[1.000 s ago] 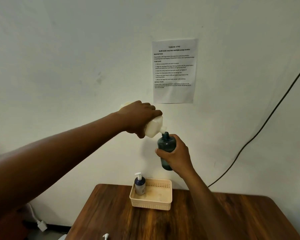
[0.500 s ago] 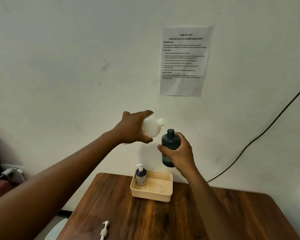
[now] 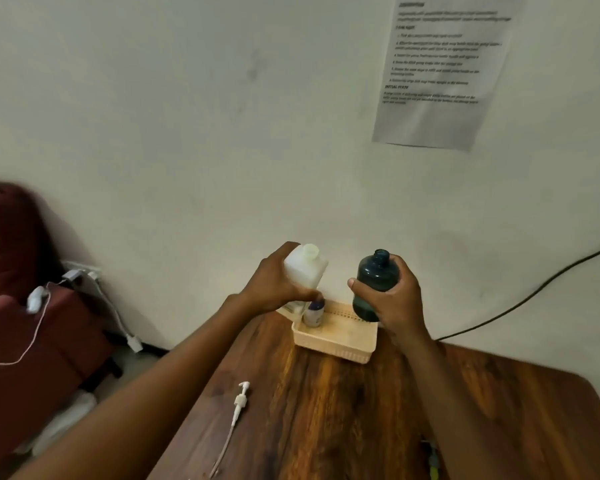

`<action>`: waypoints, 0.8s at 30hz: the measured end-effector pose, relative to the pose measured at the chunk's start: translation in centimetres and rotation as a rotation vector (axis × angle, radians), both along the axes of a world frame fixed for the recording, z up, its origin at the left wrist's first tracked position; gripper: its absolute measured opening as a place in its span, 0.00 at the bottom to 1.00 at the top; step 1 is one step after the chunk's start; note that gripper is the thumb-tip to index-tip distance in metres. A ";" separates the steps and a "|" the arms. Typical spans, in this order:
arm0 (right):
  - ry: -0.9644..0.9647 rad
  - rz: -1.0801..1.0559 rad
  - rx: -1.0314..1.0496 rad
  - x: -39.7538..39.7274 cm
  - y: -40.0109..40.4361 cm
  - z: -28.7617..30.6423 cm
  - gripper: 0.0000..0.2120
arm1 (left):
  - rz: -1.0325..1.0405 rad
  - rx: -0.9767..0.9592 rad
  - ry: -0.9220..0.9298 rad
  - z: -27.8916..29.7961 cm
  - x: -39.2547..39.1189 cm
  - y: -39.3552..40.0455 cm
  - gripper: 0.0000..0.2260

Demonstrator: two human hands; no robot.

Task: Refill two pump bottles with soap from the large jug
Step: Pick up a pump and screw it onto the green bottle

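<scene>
1. At the far left stands a dark red seat (image 3: 18, 289), with a white charger cable (image 3: 39, 327) trailing across it from a wall socket (image 3: 80, 271).
2. A loose white pump head (image 3: 240, 400) with its long tube lies on the wooden desk (image 3: 326, 410), near the desk's left edge and well apart from both hands.
3. The left hand (image 3: 274, 285) grips the white jug (image 3: 303, 275) around its body. The jug is held roughly upright above the desk, its uncapped neck pointing up, just left of the basket.
4. Behind the jug's lower end, a small dark pump bottle (image 3: 314, 311) stands in the left end of the cream basket (image 3: 336, 344); its top is hidden by the left hand and jug.
5. The basket sits on the desk against the wall.
6. The right hand (image 3: 392, 299) wraps around a dark teal bottle (image 3: 374, 282), thumb across the front. The bottle is upright, open at the neck with no pump fitted, held in the air above the basket's right end and apart from the jug.
7. A printed sheet (image 3: 440, 74) is stuck to the wall at upper right; its text is too blurred to read.
8. A black cable (image 3: 534, 292) runs down the wall at the right.
</scene>
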State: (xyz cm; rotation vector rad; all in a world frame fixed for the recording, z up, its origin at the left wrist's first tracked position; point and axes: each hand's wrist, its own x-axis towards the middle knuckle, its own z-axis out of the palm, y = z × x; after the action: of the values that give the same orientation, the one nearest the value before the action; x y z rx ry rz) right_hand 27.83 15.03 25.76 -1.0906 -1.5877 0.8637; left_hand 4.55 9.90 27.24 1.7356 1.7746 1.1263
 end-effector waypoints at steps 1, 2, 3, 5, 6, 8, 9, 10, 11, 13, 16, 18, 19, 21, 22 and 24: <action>-0.002 0.004 0.003 -0.1 -0.1 -0.5 0.32 | 0.017 -0.017 -0.018 -0.8 -0.3 -0.4 0.39; -0.008 0.007 0.003 -0.2 -0.3 -1.0 0.32 | 0.032 -0.038 -0.034 -1.7 -0.6 -0.8 0.39; -0.015 0.007 0.002 -0.4 -0.4 -1.4 0.32 | 0.046 -0.060 -0.043 -2.7 -0.8 -1.3 0.38; -0.027 0.007 0.003 -1.0 -0.5 -2.2 0.33 | 0.063 -0.110 -0.044 -4.5 -1.4 -2.3 0.37; -0.032 0.009 0.003 -1.2 -0.6 -2.5 0.32 | 0.065 -0.133 -0.035 -5.1 -1.6 -2.9 0.37; -0.045 0.020 0.000 -1.7 -0.7 -3.2 0.31 | 0.073 -0.168 -0.012 -6.6 -2.0 -4.0 0.35; -0.053 0.026 -0.002 -2.0 -0.7 -3.5 0.31 | 0.084 -0.180 0.002 -7.4 -2.2 -4.4 0.34; -0.060 0.028 -0.006 -2.3 -0.8 -3.8 0.32 | 0.094 -0.192 0.011 -8.2 -2.4 -4.8 0.33; -0.064 0.029 -0.008 -2.5 -0.9 -3.9 0.33 | 0.104 -0.208 0.000 -9.1 -2.6 -5.1 0.33; -0.069 0.037 -0.009 -3.1 -1.0 -4.3 0.34 | 0.131 -0.253 -0.051 -11.1 -2.9 -5.6 0.34; -0.065 0.049 -0.009 -3.8 -1.0 -5.1 0.33 | 0.175 -0.270 -0.063 -13.9 -3.1 -6.5 0.37; -0.061 0.054 -0.019 -4.2 -1.0 -5.8 0.32 | 0.184 -0.320 -0.157 -16.7 -3.4 -6.7 0.40; -0.060 0.057 -0.022 -4.5 -1.0 -6.1 0.32 | 0.194 -0.346 -0.203 -18.2 -3.6 -6.7 0.41; -0.057 0.064 -0.021 -4.9 -1.1 -6.6 0.32 | 0.215 -0.390 -0.252 -20.8 -3.8 -7.0 0.42; -0.059 0.068 -0.019 -5.1 -1.1 -6.9 0.32 | 0.219 -0.409 -0.267 -22.0 -4.0 -7.0 0.41; -0.077 0.067 -0.024 -5.4 -1.0 -7.6 0.32 | 0.221 -0.422 -0.303 -24.1 -4.3 -7.2 0.38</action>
State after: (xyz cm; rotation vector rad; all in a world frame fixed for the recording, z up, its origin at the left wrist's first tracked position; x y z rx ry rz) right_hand 22.45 13.99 18.14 -1.1043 -1.6896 0.8965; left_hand 0.28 2.67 3.14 1.0869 1.8729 0.9483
